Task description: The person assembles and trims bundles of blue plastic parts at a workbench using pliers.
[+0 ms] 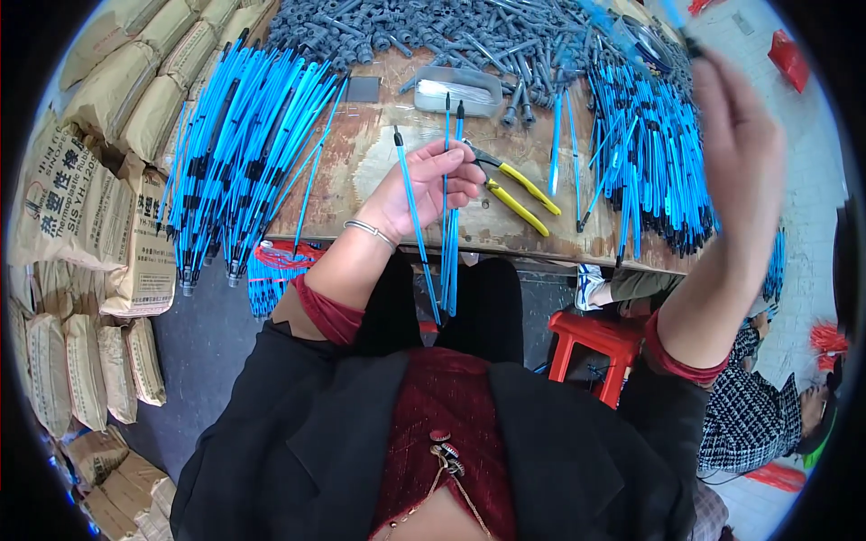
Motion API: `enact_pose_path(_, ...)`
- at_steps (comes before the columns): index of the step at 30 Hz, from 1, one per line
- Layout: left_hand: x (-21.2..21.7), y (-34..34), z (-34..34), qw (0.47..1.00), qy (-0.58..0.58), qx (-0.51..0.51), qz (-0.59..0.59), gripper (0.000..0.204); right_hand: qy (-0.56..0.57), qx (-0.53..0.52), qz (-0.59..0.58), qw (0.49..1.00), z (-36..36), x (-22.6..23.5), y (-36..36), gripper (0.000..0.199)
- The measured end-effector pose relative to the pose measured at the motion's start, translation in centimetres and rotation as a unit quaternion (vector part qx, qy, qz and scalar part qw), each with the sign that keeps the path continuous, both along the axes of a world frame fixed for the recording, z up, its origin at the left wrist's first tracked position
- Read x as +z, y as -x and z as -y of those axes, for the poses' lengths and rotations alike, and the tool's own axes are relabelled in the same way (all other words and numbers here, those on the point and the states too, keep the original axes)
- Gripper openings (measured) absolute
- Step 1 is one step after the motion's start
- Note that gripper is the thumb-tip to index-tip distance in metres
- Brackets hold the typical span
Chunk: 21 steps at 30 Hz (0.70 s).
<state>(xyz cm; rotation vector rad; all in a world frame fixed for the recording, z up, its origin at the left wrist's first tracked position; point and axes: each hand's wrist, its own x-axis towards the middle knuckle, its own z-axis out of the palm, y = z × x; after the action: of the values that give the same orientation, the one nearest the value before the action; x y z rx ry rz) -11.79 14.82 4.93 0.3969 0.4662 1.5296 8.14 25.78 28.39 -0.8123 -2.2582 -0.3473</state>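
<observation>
My left hand (pixel 433 180) is closed around a few slim blue rods (pixel 452 243) with black tips, which hang upright over the table's front edge and my lap. Another such rod (pixel 415 212) slants down by the inner wrist. Raised at the upper right and blurred, my right hand (pixel 740 117) has its fingertips pinched at the black part of a blurred blue rod (pixel 671 13). Behind the left hand lie pliers (pixel 516 200) with yellow handles. Beyond them stands a clear plastic box (pixel 460 88) of thin white pieces.
Blue rods pile up at the table's left (pixel 244 144) and right (pixel 645 153). Grey plastic fittings (pixel 424 32) heap along the back of the wooden table (pixel 352 194). Stacked paper sacks (pixel 99 212) line the left side. A red stool (pixel 591 347) and another person's checked clothing (pixel 749 410) are at right.
</observation>
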Motion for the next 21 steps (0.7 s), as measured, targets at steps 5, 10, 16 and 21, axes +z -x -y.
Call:
enact_pose_path(5,0.5,-0.3,0.4,1.000,-0.003,0.002,-0.027,0.016,0.079,0.160,0.032,0.983,0.7,-7.3,1.0,0.023)
enact_pose_path(10,0.6,-1.0,0.1,0.992,0.048,-0.038,-0.106,0.019,-0.106,-0.075,0.085,0.988,-0.8,-4.5,0.5,0.020)
enact_pose_path(16,2.3,-4.4,-2.2,0.991,0.110,-0.033,-0.074,0.025,-0.038,0.071,0.045,0.996,0.0,-5.2,1.3,0.021)
enact_pose_path(21,1.4,-6.1,-3.7,0.987,0.103,-0.014,-0.126,0.027,0.017,0.074,0.037,0.996,0.5,-6.3,0.6,0.021)
